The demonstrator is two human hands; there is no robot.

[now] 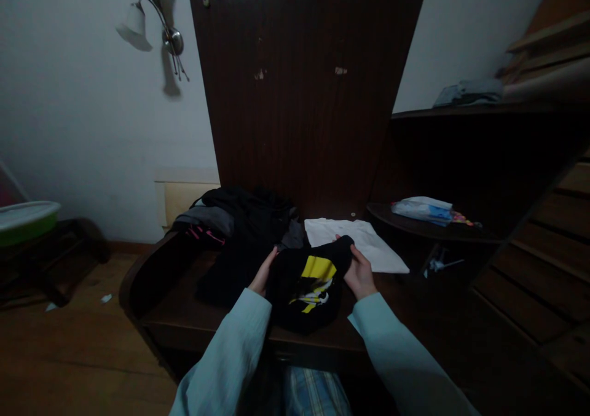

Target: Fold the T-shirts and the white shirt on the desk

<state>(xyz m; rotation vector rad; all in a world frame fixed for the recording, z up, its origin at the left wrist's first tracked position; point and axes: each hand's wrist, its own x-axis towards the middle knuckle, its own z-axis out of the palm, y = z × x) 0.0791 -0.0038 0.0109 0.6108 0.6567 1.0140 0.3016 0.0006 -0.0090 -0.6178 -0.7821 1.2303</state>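
A black garment with a yellow and white print (318,281) is held up between my two hands, over the front of a dark wooden desk (184,308). My left hand (264,271) grips its left edge, and my right hand (361,273) pinches its upper right corner. The cloth hides some of the fingers. Behind it on the right lies a flat, folded white cloth (378,247). To the left sits a heap of dark clothes (244,219) with grey parts and a pink mark.
A tall dark panel (304,96) rises behind the desk. On the right, a small shelf (461,235) carries a white and blue plastic packet (424,209). A wall lamp (173,41) hangs upper left. A green basin (30,228) stands on a dark stool at far left.
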